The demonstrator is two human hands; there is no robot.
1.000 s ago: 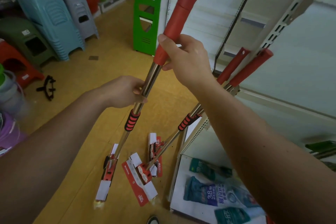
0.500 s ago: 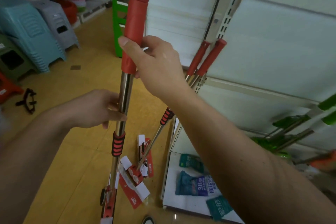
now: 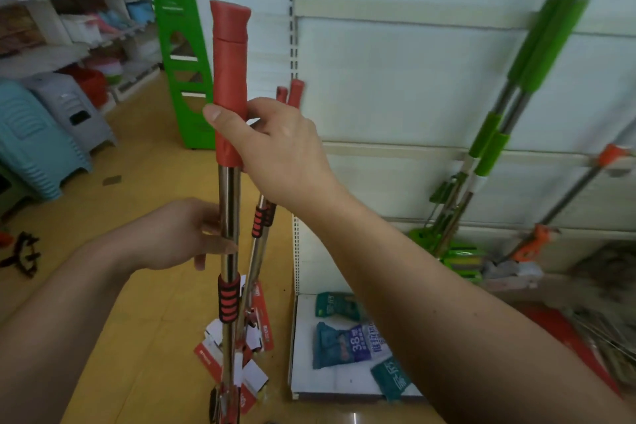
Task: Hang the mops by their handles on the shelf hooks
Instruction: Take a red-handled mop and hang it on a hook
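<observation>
A red-gripped mop with a polished steel shaft (image 3: 228,189) stands almost vertical in front of the person, grip end up and head down at the yellow floor. The right hand (image 3: 275,148) curls thumb and fingers round the bottom of the red grip; the left hand (image 3: 179,234) wraps the bare shaft lower down. The low white shelf base (image 3: 303,385) holds blue and teal packets (image 3: 344,344). Two more red-handled mops (image 3: 292,93) lean against the white shelf's slotted upright just behind the held mop. Green-handled mops (image 3: 537,55) slant at the right.
</observation>
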